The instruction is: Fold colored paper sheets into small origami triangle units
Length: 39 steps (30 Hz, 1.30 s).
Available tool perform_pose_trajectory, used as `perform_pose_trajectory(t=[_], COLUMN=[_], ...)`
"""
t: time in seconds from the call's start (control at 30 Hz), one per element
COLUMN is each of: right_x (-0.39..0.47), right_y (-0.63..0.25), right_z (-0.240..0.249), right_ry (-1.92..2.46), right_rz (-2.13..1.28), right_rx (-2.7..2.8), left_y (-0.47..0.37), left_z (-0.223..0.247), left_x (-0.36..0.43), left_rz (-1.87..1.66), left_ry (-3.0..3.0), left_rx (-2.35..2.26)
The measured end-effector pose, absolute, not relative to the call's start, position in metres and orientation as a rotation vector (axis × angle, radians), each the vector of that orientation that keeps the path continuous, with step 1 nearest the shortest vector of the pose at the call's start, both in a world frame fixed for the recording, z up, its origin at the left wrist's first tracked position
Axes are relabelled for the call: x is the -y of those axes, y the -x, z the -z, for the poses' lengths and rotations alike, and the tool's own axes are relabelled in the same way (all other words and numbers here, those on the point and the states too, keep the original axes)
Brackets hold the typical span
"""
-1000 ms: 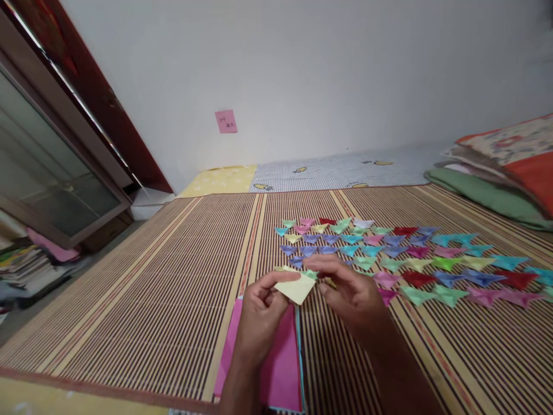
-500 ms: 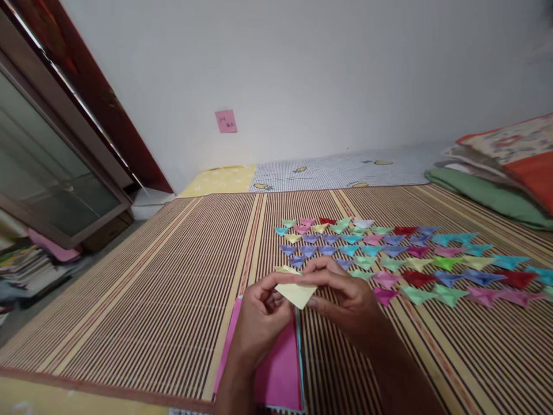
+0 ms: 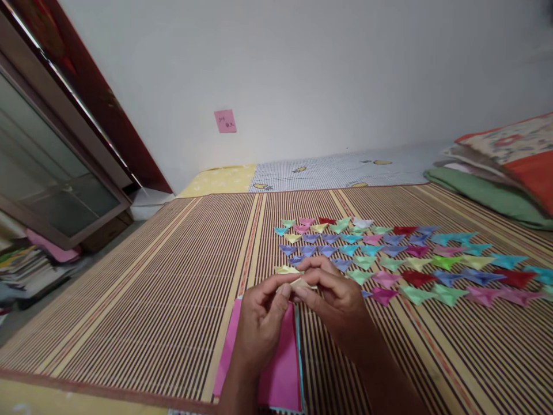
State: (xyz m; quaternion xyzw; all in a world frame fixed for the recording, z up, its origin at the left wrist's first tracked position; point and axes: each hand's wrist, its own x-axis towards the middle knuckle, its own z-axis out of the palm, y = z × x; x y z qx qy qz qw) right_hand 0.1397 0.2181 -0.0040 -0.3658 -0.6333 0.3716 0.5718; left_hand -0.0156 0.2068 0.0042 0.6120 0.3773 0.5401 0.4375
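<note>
Between my two hands is a small folded piece of pale yellow paper (image 3: 301,283), mostly covered by fingers and thumbs. My left hand (image 3: 263,314) pinches its left side, the thumb pressed on the near face. On the right side, my right hand (image 3: 339,300) grips it with thumb and fingers. Below my left forearm lies a stack of coloured paper (image 3: 280,374), bright pink on top with a blue edge. Just beyond my fingers, a yellow folded paper piece (image 3: 286,270) rests on the striped mat. Rows of folded paper pieces (image 3: 406,264) in many colours spread to the right.
The striped mat (image 3: 173,276) covers the bed surface. Cushions and a green folded cloth (image 3: 488,196) are piled at the right back. A pink note (image 3: 225,121) sticks to the wall. Books (image 3: 30,265) are stacked at the far left, below a glass-panelled door (image 3: 56,167).
The yellow paper's pointed lower part, hanging below the fingers before, is now folded up or turned away. Both thumbs have moved up onto it.
</note>
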Motion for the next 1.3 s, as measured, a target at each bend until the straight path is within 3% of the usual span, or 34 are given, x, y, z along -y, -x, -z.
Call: perform_pose_trajectory(t=[0.4, 0.63, 1.13, 1.3], right_x=[-0.219, -0.217, -0.218, -0.218], right_y=[-0.138, -0.133, -0.129, -0.128], right_z=[0.007, 0.004, 0.008, 0.009], right_ry=[0.839, 0.934, 0.981, 1.023], right_rz=[-0.940, -0.744, -0.632, -0.616], right_rx=[1.403, 1.461, 1.446, 1.425], left_y=[0.010, 0.002, -0.003, -0.004], left_z=[-0.005, -0.002, 0.004, 0.005], left_x=[-0.206, -0.206, -0.210, -0.208], left_rz=[-1.318, -1.308, -1.569, -1.601], left_ry=[-1.626, -1.349, -1.164, -1.419], left_rx=[-1.018, -1.038, -1.152, -1.270])
